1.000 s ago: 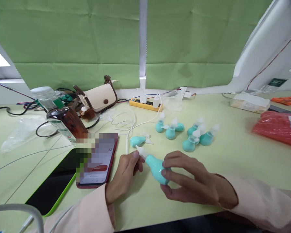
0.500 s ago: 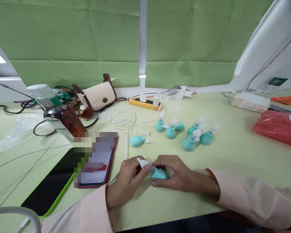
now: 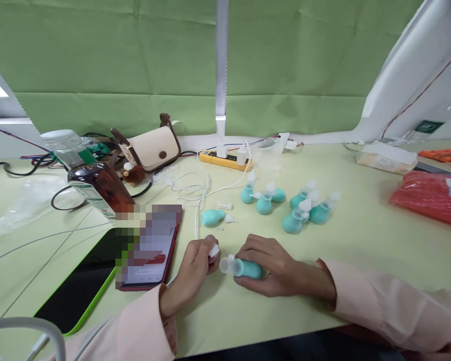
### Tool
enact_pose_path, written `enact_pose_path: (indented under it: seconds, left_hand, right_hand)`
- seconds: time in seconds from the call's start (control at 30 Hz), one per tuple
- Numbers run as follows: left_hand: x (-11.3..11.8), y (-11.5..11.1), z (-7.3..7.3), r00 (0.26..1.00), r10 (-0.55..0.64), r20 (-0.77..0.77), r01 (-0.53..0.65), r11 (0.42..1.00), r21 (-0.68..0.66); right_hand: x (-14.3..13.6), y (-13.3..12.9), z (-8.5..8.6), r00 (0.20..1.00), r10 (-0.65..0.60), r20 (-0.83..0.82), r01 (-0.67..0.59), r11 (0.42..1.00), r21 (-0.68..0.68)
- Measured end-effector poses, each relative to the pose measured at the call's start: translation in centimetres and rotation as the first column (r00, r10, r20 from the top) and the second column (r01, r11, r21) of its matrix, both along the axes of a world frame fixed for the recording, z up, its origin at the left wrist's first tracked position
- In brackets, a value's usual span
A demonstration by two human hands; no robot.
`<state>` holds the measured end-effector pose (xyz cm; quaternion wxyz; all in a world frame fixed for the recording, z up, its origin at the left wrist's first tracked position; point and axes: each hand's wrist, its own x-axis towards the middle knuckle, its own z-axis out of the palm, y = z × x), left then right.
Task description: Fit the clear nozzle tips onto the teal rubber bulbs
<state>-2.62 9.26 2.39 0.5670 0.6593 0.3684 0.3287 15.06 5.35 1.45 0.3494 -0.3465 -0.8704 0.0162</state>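
Observation:
My right hand is wrapped round the teal bulb of a nasal aspirator, which lies sideways with its clear collar pointing left. The collar's open end is bare. Just left of it, my left hand pinches a white soft tip, apart from the collar; the fingers hide part of the tip. Beyond my hands lies another teal bulb with a small white tip and a short clear tube near it. Several aspirators with white tips stand farther right.
Two phones, one green-edged and one red-cased, lie to the left. Behind them are a brown bottle and a cream bag. A white cable runs from the yellow power strip. A red packet lies right.
The white tip has come off the aspirator's collar. My left hand has moved left and slightly up with it, while my right hand keeps hold of the bulb.

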Motion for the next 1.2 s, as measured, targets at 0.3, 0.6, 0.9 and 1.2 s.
enact_pose_path:
  seconds: [0.3, 0.6, 0.9, 1.2]
  left_hand:
    - [-0.3, 1.0, -1.0, 0.845, 0.199, -0.497, 0.111, 0.843, 0.526]
    - [-0.5, 0.1, -0.2, 0.904, 0.210, -0.373, 0.049, 0.815, 0.578]
    - [-0.3, 0.0, -0.3, 0.882, -0.099, -0.460, 0.303, 0.867, 0.395]
    - [-0.3, -0.1, 0.4, 0.893, -0.390, -0.227, 0.425, 0.895, 0.136]
  right_hand:
    - [0.2, 1.0, -0.2, 0.939, -0.234, -0.251, 0.201, 0.968, -0.151]
    - [0.0, 1.0, -0.6, 0.947, -0.269, -0.176, 0.254, 0.962, -0.105]
    - [-0.3, 0.4, -1.1, 0.986, -0.156, -0.051, 0.142, 0.967, -0.212]
    - [0.0, 0.4, 0.7, 0.969, 0.090, -0.229, -0.203, 0.818, -0.539]
